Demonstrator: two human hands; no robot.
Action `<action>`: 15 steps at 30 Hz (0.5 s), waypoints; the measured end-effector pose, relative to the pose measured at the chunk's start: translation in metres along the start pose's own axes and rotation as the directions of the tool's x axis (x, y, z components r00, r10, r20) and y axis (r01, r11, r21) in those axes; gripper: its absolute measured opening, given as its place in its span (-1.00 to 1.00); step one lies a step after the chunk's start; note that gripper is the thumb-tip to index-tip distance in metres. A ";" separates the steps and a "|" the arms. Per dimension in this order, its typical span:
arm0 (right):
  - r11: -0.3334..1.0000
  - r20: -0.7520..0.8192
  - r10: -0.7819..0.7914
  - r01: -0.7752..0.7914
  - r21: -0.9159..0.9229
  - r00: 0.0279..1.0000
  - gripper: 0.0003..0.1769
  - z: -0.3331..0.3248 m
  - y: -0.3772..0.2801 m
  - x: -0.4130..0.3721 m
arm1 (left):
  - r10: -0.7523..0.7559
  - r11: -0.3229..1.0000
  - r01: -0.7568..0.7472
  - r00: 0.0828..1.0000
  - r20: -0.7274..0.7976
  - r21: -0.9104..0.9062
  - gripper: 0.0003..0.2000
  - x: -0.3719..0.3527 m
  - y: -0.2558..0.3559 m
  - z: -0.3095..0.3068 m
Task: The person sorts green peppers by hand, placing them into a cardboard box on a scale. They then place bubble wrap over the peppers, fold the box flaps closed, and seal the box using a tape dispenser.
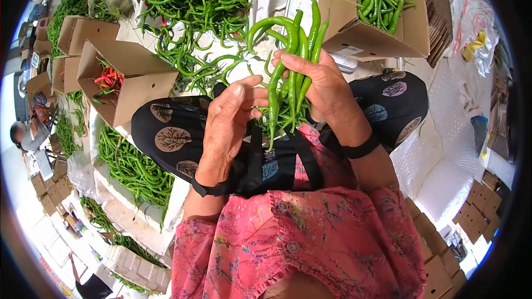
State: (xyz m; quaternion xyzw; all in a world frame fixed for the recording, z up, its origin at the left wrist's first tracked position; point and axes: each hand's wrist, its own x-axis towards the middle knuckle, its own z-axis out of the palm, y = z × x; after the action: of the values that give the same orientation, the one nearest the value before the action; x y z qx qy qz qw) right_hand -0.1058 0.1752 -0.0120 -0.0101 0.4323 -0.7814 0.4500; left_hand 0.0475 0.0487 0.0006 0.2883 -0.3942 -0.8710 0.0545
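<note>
Right hand [324, 91]: fingers wrapped round green chillies [293, 50].
Left hand [227, 113]: fingers pinch one pod [272, 99].
Risk: a tug could spill the loose bunch.

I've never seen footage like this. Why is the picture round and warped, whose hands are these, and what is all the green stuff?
There is no machine here. This is one picture from a small camera worn on a person's head, looking down over their lap. Its wide lens bends the edges into a circle. The two hands are the wearer's own. The right hand grips a bunch of long green peppers, held upright. The left hand touches the bunch's lower ends; whether it pinches one is hard to tell. Beyond the knees lies a big pile of green peppers. A cardboard box on the left holds red peppers, and another box at the upper right holds green ones.
</note>
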 end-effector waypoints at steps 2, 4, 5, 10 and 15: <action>1.000 -0.016 0.004 -0.005 -0.020 1.000 -0.71 0.001 0.002 0.001 | -0.018 1.000 0.019 0.999 -0.034 0.018 -0.60 0.001 -0.001 0.001; 1.000 -0.008 0.017 -0.017 -0.024 1.000 -0.67 -0.002 0.008 0.003 | 0.039 0.958 -0.021 0.998 -0.058 0.285 -0.66 0.005 -0.004 0.004; 0.999 -0.001 0.026 -0.026 -0.027 1.000 -0.63 -0.004 0.010 0.004 | 0.047 0.969 -0.035 0.998 -0.043 0.243 -0.71 0.008 -0.007 0.007; 0.998 -0.038 0.058 -0.058 -0.007 0.998 -0.62 0.001 0.008 0.001 | 0.057 0.964 -0.050 0.998 -0.016 0.261 -0.66 0.011 -0.013 0.005; 0.997 -0.082 -0.063 0.065 0.029 0.995 -0.66 0.016 -0.040 -0.012 | 0.044 0.897 -0.031 0.999 -0.019 0.441 -0.67 -0.008 0.009 0.016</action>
State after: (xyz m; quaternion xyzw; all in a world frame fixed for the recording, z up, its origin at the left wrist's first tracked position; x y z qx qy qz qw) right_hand -0.1198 0.1820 0.0299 0.0150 0.4373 -0.8019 0.4068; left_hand 0.0436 0.0553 0.0194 0.2977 -0.5855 -0.7540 0.0100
